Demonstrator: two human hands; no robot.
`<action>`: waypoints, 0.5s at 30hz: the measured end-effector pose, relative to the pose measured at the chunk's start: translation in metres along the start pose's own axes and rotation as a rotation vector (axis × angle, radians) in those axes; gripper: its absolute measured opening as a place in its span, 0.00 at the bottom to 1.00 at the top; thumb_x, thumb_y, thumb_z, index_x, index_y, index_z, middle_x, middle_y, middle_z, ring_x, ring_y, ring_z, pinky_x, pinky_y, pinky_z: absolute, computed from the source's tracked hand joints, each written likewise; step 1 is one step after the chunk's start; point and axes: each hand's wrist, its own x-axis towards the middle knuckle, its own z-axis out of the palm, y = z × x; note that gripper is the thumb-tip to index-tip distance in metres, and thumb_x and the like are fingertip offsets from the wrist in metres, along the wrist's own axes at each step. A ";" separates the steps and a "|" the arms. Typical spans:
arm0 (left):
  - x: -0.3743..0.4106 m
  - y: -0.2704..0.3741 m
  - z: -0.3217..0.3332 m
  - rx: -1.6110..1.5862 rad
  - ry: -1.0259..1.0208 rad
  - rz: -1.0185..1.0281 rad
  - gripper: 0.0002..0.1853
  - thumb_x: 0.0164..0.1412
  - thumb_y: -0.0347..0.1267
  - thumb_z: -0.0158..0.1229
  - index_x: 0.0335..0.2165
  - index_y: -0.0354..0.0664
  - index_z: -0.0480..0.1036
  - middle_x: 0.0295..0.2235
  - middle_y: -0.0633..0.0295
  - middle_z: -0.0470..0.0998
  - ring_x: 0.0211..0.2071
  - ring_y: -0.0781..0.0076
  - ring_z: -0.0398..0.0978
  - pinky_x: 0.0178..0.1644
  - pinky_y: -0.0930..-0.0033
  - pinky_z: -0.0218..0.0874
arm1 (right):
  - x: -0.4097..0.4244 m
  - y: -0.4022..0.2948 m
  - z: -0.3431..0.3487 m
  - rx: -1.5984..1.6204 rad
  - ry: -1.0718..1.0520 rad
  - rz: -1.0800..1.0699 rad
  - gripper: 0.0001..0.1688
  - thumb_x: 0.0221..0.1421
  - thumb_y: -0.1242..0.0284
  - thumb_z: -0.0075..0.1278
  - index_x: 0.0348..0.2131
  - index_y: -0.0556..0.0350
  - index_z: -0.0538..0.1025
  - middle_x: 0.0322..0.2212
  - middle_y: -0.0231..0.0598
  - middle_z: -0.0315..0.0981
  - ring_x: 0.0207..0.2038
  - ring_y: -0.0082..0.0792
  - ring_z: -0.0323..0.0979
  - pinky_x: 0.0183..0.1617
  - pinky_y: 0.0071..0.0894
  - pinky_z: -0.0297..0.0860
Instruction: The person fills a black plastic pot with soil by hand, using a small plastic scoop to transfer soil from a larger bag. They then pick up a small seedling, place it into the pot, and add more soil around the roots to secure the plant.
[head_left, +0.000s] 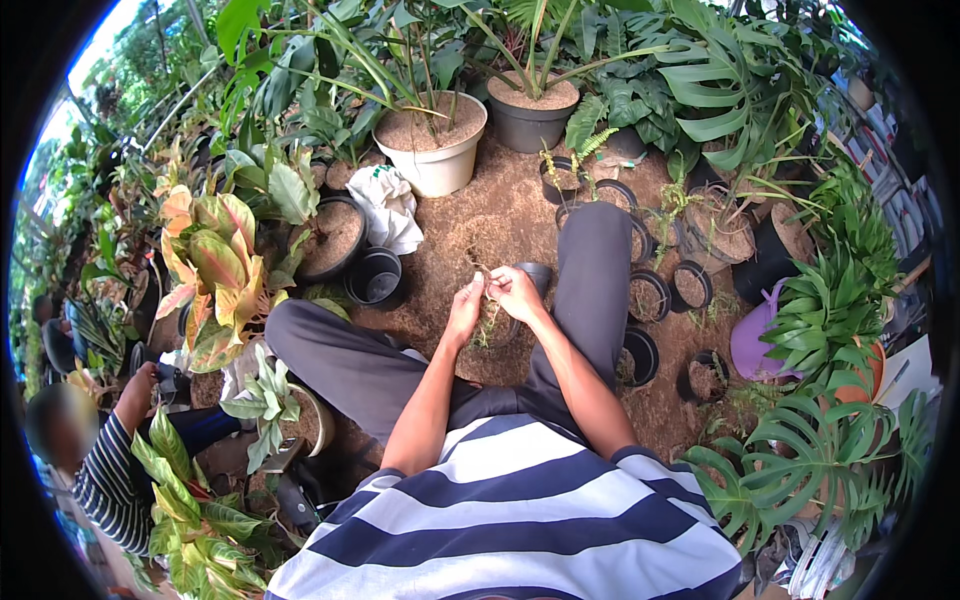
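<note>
Between my knees, my left hand (466, 306) and my right hand (516, 294) come close together, fingertips pinching a thin, stringy plant cutting (489, 309). Roots or dry stems stick out above the fingers, and small green leaves hang below them. A dark plastic pot (535, 276) stands just beyond my right hand, partly hidden by it. Under my hands the rim of another pot shows in part, largely covered by the greenery. An empty black pot (375, 277) sits beyond my left knee, beside a larger black pot filled with brown growing medium (330, 238).
Several small black pots (649, 295) stand right of my right knee. A white pot (431, 161) and a grey pot (534, 120) with tall plants stand ahead. A purple pot (756, 337) is at right. Another person in a striped shirt (116, 480) sits at left among plants.
</note>
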 end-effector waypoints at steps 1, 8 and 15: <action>-0.001 0.001 0.004 0.008 -0.008 0.015 0.18 0.66 0.42 0.47 0.38 0.38 0.75 0.32 0.71 0.77 0.31 0.87 0.68 0.33 0.80 0.60 | 0.000 0.001 -0.002 -0.033 0.019 -0.012 0.11 0.49 0.82 0.53 0.37 0.62 0.74 0.26 0.38 0.76 0.26 0.23 0.73 0.31 0.24 0.70; -0.003 0.004 0.009 -0.029 -0.041 0.085 0.12 0.64 0.34 0.50 0.40 0.39 0.73 0.33 0.68 0.77 0.31 0.85 0.71 0.32 0.81 0.63 | 0.004 0.009 -0.004 -0.105 0.132 -0.038 0.12 0.47 0.81 0.56 0.35 0.61 0.76 0.28 0.39 0.77 0.28 0.26 0.75 0.33 0.25 0.71; 0.004 -0.007 -0.003 0.004 0.174 -0.086 0.10 0.60 0.33 0.57 0.38 0.38 0.74 0.28 0.65 0.79 0.24 0.85 0.72 0.25 0.81 0.63 | 0.014 0.019 -0.007 -0.006 0.289 -0.052 0.06 0.47 0.76 0.55 0.30 0.57 0.79 0.24 0.41 0.78 0.27 0.29 0.76 0.33 0.26 0.70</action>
